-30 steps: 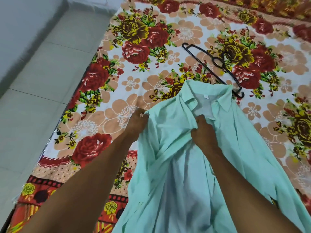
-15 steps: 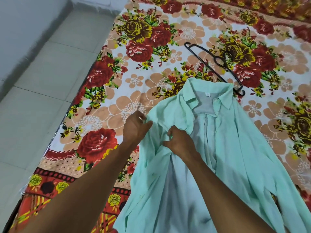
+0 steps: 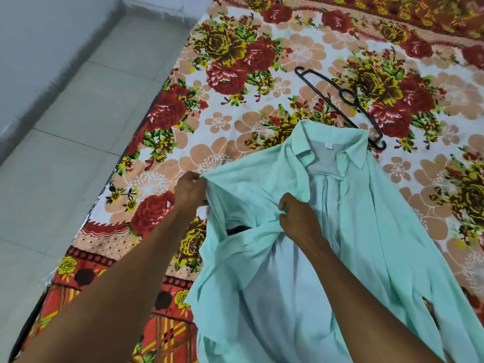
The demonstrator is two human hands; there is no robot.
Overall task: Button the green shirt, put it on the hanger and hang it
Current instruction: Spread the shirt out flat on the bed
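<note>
- Lying collar-up and unbuttoned on the bedsheet [image 3: 309,52] is the shirt [image 3: 372,231], its front open and its near end running off the bottom of the view
- Left hand [image 3: 190,188] is pinching the shirt's left edge, lifting it off the sheet
- Right hand [image 3: 298,218] is gripping a fold of the front panel near the middle
- Hanger [image 3: 340,100] is lying flat on the sheet just beyond the collar, one end touching it
- Tiled floor [image 3: 78,127] is showing to the left of the bed
</note>
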